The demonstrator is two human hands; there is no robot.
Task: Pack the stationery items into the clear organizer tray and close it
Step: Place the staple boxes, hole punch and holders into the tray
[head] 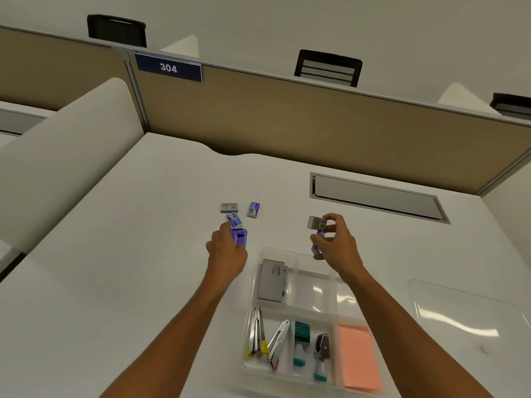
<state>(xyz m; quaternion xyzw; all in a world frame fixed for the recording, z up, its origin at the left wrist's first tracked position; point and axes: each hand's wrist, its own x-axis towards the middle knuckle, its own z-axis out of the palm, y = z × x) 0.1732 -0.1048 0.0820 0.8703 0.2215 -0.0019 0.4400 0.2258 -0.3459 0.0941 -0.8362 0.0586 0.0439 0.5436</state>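
The clear organizer tray [290, 255] sits open on the white desk [143, 268], and everything here is placed against it.

Beyond the tray's far-left corner the left hand [227, 251] grips a purple stapler [240, 236], fingers curled around its body, close above or on the desk; contact cannot be told. Just past that hand, farther from the tray, three small staple boxes lie on the desk: a grey-and-blue one [229, 207] at the left, a blue one [235, 220] nearest the fingertips, and another blue one [254, 209] to the right, apart from the other two.

Inside the tray, the far-left compartment holds a grey flat box [271, 281]. The near-left compartment holds slim metal staplers [265, 334] with yellow and pink ends, leaning together. Next along the near row comes a teal stamp [301, 340], then a grey tool with a teal tip [322, 351], then a stack of pink sticky notes [359, 357] in the near-right compartment. The far-right compartments show only glare.

Over the tray's far edge the right hand [336, 239] hovers off the desk, pinching a silver-grey staple box [317, 222] between thumb and fingertips, with a small blue-and-white box [317, 242] held beneath it against the lower fingers.

To the right of the tray, well apart, its clear lid [465, 320] lies flat on the desk.
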